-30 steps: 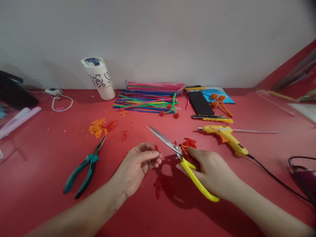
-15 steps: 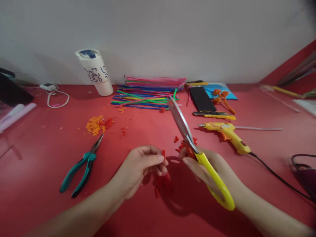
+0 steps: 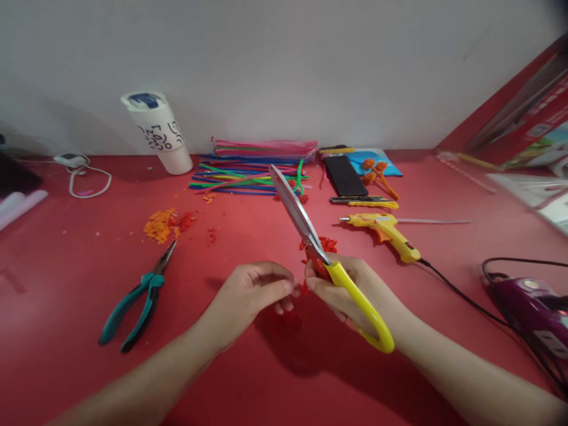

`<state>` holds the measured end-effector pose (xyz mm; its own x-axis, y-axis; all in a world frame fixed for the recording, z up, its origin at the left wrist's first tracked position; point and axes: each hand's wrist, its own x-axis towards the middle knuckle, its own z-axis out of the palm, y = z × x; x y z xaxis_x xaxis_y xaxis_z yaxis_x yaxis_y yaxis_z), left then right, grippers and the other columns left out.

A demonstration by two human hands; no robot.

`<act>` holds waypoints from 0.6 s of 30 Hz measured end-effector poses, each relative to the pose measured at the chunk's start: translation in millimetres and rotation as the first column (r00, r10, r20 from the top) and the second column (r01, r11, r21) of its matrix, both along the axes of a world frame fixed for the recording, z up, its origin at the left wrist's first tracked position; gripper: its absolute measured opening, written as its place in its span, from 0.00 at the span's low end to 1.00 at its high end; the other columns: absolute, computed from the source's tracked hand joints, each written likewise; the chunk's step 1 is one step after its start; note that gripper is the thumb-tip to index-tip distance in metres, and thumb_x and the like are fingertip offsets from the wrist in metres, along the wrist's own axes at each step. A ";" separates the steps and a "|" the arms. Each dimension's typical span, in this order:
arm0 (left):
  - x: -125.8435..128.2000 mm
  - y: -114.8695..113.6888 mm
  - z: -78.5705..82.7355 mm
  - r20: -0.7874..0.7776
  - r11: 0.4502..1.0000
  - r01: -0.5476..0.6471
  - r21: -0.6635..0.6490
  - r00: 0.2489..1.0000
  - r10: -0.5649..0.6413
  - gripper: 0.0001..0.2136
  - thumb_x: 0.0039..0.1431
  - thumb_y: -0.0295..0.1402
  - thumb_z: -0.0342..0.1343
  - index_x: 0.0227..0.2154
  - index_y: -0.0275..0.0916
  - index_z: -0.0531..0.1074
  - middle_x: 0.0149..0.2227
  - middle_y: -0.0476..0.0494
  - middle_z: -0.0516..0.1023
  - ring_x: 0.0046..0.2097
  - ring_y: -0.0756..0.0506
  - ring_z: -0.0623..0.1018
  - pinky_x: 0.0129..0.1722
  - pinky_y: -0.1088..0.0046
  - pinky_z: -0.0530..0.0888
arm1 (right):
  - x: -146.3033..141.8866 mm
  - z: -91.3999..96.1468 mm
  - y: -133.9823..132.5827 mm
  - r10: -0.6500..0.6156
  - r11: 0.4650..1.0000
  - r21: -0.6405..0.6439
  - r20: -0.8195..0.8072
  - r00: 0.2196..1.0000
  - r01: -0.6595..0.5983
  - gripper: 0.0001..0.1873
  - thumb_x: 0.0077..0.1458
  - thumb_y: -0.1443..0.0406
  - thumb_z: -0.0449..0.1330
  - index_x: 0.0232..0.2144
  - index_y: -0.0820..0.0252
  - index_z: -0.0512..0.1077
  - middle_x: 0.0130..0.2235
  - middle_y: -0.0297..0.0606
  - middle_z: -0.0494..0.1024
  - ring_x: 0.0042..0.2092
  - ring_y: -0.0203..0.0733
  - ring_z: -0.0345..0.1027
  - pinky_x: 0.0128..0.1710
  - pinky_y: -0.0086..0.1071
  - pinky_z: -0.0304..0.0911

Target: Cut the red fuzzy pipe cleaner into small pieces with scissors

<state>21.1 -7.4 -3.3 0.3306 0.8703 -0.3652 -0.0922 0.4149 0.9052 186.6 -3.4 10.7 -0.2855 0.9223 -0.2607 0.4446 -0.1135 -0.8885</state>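
Note:
My right hand (image 3: 355, 293) grips yellow-handled scissors (image 3: 323, 260), blades closed and pointing up and away toward the wall. My left hand (image 3: 252, 296) is curled in a pinch around a small red piece (image 3: 302, 289), its fingertips meeting those of the right hand. Red scraps (image 3: 323, 242) lie on the red table (image 3: 248, 236) just beyond the hands, and more red bits (image 3: 284, 319) sit below them.
Teal pliers (image 3: 137, 296) lie to the left, near orange and red trimmings (image 3: 165, 223). At the back are coloured pipe cleaners (image 3: 252, 171), a white cup (image 3: 157, 133), a black phone (image 3: 344, 176) and a yellow glue gun (image 3: 386, 234). A purple device (image 3: 528, 307) sits far right.
The scissors swung from lying low, pointing left, to upright pointing away. Both hands came together until their fingertips met. The view shifted right.

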 end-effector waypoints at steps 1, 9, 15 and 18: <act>1.0 -0.6 0.1 -0.003 1.000 -0.003 -0.003 1.000 0.003 0.04 0.44 0.29 0.57 0.25 0.33 0.72 0.22 0.47 0.74 0.23 0.52 0.72 0.24 0.78 0.67 | -0.4 -0.4 0.2 0.006 1.000 0.010 0.008 1.000 -0.007 0.05 0.45 0.69 0.51 0.20 0.57 0.58 0.13 0.22 0.54 0.15 0.27 0.48 0.15 0.24 0.48; 5.3 -3.2 -3.2 -0.024 0.997 -0.069 0.017 0.997 0.070 0.03 0.42 0.28 0.58 0.21 0.35 0.69 0.18 0.52 0.70 0.20 0.55 0.68 0.22 0.79 0.66 | 2.9 -6.5 1.1 0.072 0.969 0.217 0.200 0.977 -0.116 0.06 0.46 0.64 0.53 0.22 0.58 0.60 0.19 0.27 0.58 0.22 0.30 0.50 0.19 0.25 0.47; -6.7 4.6 -2.4 0.118 0.937 -0.340 0.076 0.937 0.330 0.03 0.43 0.27 0.59 0.24 0.35 0.71 0.19 0.52 0.71 0.22 0.55 0.70 0.24 0.81 0.67 | 14.6 -3.8 2.8 0.032 0.911 0.337 0.520 0.854 -0.239 0.13 0.45 0.56 0.55 0.23 0.56 0.56 0.18 0.27 0.60 0.19 0.31 0.51 0.18 0.26 0.45; -10.9 7.2 -1.7 0.237 0.901 -0.433 0.030 0.879 0.414 0.02 0.45 0.27 0.59 0.23 0.36 0.70 0.21 0.52 0.72 0.22 0.56 0.70 0.23 0.82 0.67 | 15.2 -11.8 1.3 0.014 0.861 0.372 0.665 0.747 -0.347 0.12 0.48 0.55 0.52 0.25 0.56 0.56 0.19 0.30 0.65 0.19 0.35 0.57 0.19 0.27 0.45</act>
